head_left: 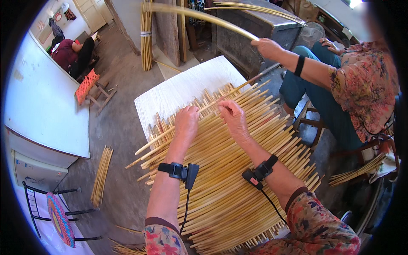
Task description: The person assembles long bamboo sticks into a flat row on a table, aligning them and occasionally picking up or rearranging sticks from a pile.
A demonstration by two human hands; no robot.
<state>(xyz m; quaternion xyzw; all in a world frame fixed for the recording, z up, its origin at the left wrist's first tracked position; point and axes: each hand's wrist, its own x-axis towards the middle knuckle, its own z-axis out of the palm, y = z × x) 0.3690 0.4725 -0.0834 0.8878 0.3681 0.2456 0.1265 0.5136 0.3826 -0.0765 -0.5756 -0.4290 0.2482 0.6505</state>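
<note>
Many pale yellow stalks lie side by side as a mat (221,174) below my hands, their ends uneven at both sides. Along its far edge a longer stalk (149,144) slants up to the right. My left hand (187,122) is closed on this stalk, knuckles up. Just right of it, my right hand (234,121) is bent over the mat's far edge with thumb and fingertips pinched together. Whatever sits in that pinch is too small to make out. Short stalk ends (199,102) stick out beyond the edge onto a white board (170,91).
At right a seated co-worker's hand (268,49) holds a long bent stalk (212,18) over the board. A tied bundle (146,42) stands against the far wall. Loose stalks (102,176) lie on the floor at left, near a black chair (34,208). Another person (63,53) sits farther back.
</note>
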